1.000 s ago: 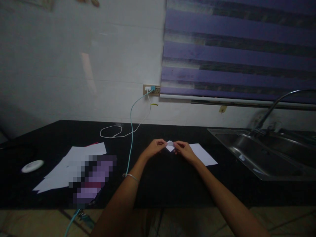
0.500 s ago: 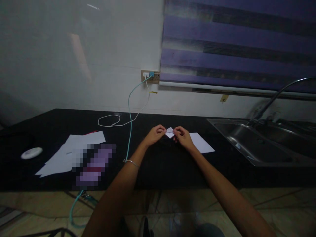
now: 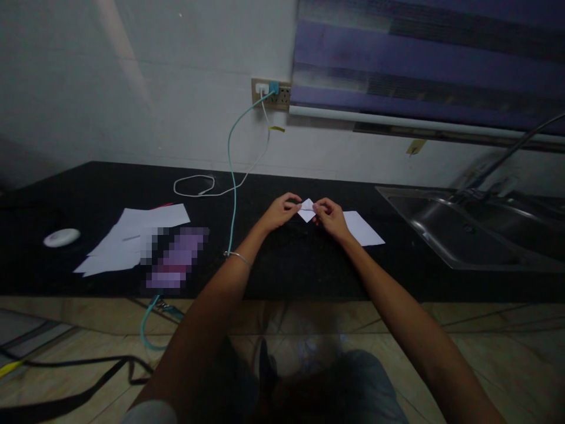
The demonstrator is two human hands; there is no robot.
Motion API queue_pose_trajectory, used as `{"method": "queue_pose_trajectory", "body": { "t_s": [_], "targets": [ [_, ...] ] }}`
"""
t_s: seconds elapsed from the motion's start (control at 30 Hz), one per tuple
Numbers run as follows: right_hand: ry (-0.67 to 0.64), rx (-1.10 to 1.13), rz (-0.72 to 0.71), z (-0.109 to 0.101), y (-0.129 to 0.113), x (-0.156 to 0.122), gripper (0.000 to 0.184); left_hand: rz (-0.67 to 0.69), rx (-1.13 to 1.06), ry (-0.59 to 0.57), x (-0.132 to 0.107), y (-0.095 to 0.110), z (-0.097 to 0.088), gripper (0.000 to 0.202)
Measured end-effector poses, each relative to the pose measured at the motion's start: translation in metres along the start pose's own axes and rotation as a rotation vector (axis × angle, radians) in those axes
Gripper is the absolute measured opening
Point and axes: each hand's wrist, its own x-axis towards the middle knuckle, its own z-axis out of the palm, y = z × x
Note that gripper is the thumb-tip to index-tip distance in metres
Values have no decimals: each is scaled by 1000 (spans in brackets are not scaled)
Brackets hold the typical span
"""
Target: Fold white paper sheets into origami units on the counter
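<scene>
A small folded white paper is held just above the black countertop, pinched from both sides. My left hand grips its left edge with closed fingers, a thin bracelet on that wrist. My right hand pinches its right edge, fingers curled. A flat white sheet lies on the counter right behind my right hand.
A pile of white papers and a blurred purple object lie at left, with a white round disc farther left. A teal cable and a white cable run from the wall socket. A steel sink sits at right.
The view has tilted downward, showing more floor and my legs. Both hands stay pinched on the small paper in about the same place on the counter.
</scene>
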Motion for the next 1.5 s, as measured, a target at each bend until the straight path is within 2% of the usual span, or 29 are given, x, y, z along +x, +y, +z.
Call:
{"method": "queue_pose_trajectory", "body": {
  "t_s": [0.13, 0.3, 0.5, 0.7, 0.9, 1.17, 1.23, 1.33, 1.43, 1.5],
  "targets": [
    [17, 25, -22, 0, 2, 0, 38, 30, -58, -34, 1, 0, 4, 36],
    [3, 77, -22, 3, 6, 1, 39, 70, -50, -43, 2, -1, 7, 26],
    [6, -4, 13, 1, 2, -1, 40, 19, -46, -24, 2, -6, 4, 38],
    [-1, -34, 27, 1, 1, -1, 39, 30, 6, -21, 1, -7, 2, 32],
    [-73, -29, 37, 2, 0, -2, 39, 25, 64, -30, -1, -4, 4, 30],
    [-53, -63, 16, 1, 4, -1, 39, 9, 25, -42, 2, -8, 5, 30],
    [-43, -69, 12, 1, 4, -2, 40, -22, 26, -70, 1, -7, 5, 30],
    [-55, -51, 17, 0, 4, -2, 40, -71, 35, -186, -1, -6, 5, 31],
    [-75, -21, 35, 1, 4, -2, 40, -57, 18, -284, -3, -3, 4, 35],
    [-89, 5, 50, 1, 4, -2, 39, -46, -11, -309, -3, 0, 4, 37]
  ]
}}
